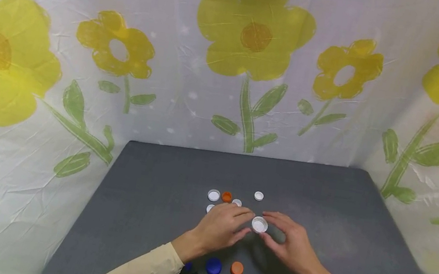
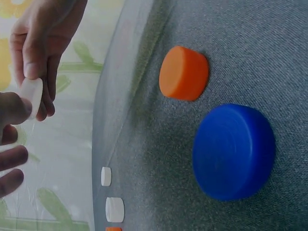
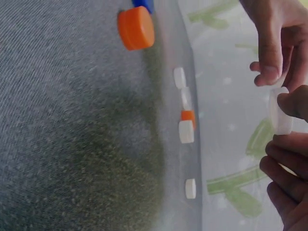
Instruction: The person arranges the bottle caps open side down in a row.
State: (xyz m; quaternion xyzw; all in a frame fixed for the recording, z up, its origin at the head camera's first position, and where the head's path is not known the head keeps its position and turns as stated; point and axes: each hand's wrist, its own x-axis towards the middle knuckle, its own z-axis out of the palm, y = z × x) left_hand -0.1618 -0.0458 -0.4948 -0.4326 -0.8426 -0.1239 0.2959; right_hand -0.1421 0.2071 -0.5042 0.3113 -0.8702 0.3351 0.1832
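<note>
A small white bottle cap (image 1: 259, 225) is held between the two hands above the dark table, its hollow side facing up in the head view. My right hand (image 1: 290, 244) pinches it, with the thumb across its side in the right wrist view. Opposite, my left hand (image 1: 227, 227) has its fingertips right at the cap's left edge. Its thumb overlaps the cap in the left wrist view, but shows a small gap from it in the right wrist view. The other left fingers are loosely spread.
Near my forearms, a blue cap (image 1: 213, 267) and an orange cap (image 1: 237, 269) lie on the table (image 1: 142, 192). Beyond the hands are several white caps, one white cap (image 1: 259, 196) standing apart, and another orange cap (image 1: 227, 196). A flower-patterned curtain (image 1: 181, 54) surrounds the table.
</note>
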